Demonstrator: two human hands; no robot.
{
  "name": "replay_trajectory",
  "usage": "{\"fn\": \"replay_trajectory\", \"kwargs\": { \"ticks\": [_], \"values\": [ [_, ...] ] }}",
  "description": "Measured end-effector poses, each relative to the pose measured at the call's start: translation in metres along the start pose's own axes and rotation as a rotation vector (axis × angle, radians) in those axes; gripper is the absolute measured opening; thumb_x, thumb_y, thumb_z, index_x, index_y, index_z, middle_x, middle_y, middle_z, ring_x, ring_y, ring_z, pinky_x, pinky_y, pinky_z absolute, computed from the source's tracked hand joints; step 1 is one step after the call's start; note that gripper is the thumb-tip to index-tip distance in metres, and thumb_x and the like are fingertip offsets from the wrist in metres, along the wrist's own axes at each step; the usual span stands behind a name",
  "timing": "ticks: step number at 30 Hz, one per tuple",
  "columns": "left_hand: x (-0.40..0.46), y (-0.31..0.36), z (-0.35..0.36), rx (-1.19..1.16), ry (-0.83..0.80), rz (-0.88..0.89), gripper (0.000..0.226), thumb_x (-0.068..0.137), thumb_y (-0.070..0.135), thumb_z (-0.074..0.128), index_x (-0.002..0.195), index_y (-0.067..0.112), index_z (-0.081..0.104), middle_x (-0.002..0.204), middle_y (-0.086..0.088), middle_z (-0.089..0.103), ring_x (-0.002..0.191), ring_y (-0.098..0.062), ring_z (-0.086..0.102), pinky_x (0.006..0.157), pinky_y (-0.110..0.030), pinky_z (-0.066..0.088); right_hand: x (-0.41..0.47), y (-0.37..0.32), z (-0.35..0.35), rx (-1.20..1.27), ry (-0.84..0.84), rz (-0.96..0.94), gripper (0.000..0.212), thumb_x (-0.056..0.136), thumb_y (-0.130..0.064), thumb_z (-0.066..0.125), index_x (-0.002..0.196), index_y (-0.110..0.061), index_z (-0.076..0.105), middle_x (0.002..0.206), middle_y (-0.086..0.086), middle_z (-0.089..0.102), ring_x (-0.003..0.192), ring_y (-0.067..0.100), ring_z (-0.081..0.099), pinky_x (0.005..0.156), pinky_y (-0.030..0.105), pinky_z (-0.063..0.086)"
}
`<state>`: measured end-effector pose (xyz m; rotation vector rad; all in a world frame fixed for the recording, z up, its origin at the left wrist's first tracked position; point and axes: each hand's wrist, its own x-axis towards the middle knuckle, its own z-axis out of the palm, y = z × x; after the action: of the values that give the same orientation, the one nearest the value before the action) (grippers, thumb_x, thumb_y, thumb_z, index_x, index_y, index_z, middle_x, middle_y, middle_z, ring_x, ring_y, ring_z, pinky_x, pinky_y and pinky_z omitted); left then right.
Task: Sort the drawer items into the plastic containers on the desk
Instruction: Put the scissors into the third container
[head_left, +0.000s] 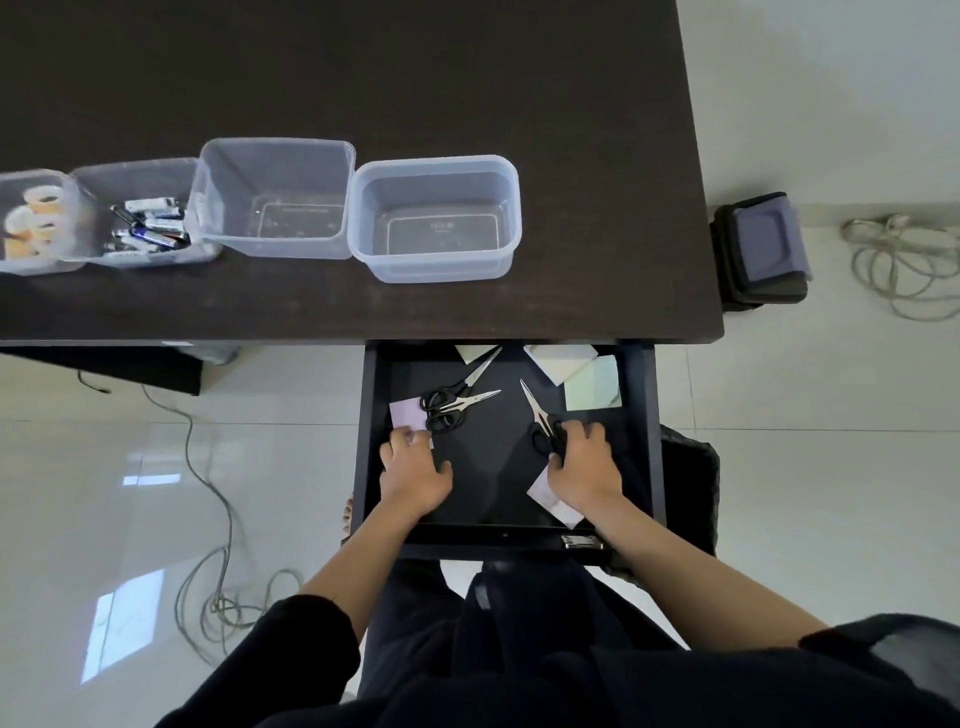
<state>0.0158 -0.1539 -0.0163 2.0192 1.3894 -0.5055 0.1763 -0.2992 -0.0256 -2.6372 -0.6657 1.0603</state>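
Observation:
The dark drawer (636, 415) stands pulled out under the desk edge. My left hand (413, 470) lies at its left side, fingers curled over the lower edge of a purple note pad (407, 413). Two black-handled scissors (452, 402) lie crossed just right of that pad. My right hand (586, 460) covers the handles of a third pair of scissors (537, 413), whose blades point up and left. Pale green and white note pads (592, 384) sit in the far right corner, and a pinkish pad (550, 496) lies partly under my right wrist.
Four clear plastic containers line the dark desk (597, 130): one with tape rolls (34, 218), one with batteries (148, 221), a tall empty one (272, 197), a low empty one (436, 218). Cables (218, 519) trail on the tiled floor; a dark bag (761, 249) sits right of the desk.

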Motion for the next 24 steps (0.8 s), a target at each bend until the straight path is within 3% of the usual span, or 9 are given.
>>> {"fn": "replay_trajectory", "kwargs": {
  "ticks": [4, 7, 12, 18, 24],
  "values": [
    [0.018, 0.016, -0.008, 0.037, 0.059, 0.105, 0.063, 0.084, 0.032, 0.061, 0.139, 0.016, 0.034, 0.150, -0.006, 0.025, 0.136, -0.030, 0.023, 0.104, -0.046, 0.040, 0.010, -0.008, 0.001, -0.115, 0.043, -0.027, 0.050, 0.086, -0.035, 0.060, 0.129, -0.017, 0.040, 0.131, 0.011, 0.037, 0.121, 0.031, 0.040, 0.090, 0.043, 0.046],
    [0.037, 0.032, -0.009, 0.159, 0.090, 0.153, 0.079, 0.082, 0.038, 0.065, 0.146, 0.019, 0.023, 0.154, -0.005, 0.018, 0.139, -0.030, 0.020, 0.111, -0.048, 0.027, 0.018, -0.012, 0.005, -0.201, 0.038, -0.028, 0.057, 0.083, -0.042, 0.065, 0.127, -0.016, 0.040, 0.129, 0.012, 0.037, 0.118, 0.031, 0.042, 0.089, 0.042, 0.048],
    [0.058, 0.042, -0.008, 0.356, 0.067, 0.173, 0.086, 0.082, 0.040, 0.065, 0.148, 0.028, 0.012, 0.152, -0.012, 0.015, 0.137, -0.035, 0.021, 0.112, -0.052, 0.023, 0.025, -0.014, 0.007, -0.275, 0.042, -0.026, 0.052, 0.084, -0.035, 0.064, 0.125, -0.012, 0.040, 0.127, 0.012, 0.038, 0.115, 0.030, 0.044, 0.082, 0.039, 0.051],
    [0.059, 0.040, -0.009, 0.481, 0.026, 0.234, 0.069, 0.076, 0.042, 0.069, 0.132, 0.027, 0.033, 0.132, -0.013, 0.038, 0.120, -0.034, 0.041, 0.100, -0.046, 0.036, 0.028, -0.011, 0.003, -0.183, -0.051, 0.007, 0.054, 0.081, -0.033, 0.068, 0.121, -0.009, 0.041, 0.125, 0.012, 0.040, 0.112, 0.032, 0.049, 0.075, 0.037, 0.048],
    [0.051, 0.036, 0.000, 0.491, -0.005, 0.266, 0.069, 0.067, 0.042, 0.072, 0.121, 0.016, 0.036, 0.125, -0.011, 0.043, 0.113, -0.032, 0.048, 0.095, -0.039, 0.038, 0.027, -0.003, 0.000, -0.081, -0.022, -0.006, 0.045, 0.079, -0.031, 0.063, 0.112, -0.008, 0.044, 0.114, 0.009, 0.051, 0.105, 0.030, 0.052, 0.070, 0.035, 0.047]
  ]
}}
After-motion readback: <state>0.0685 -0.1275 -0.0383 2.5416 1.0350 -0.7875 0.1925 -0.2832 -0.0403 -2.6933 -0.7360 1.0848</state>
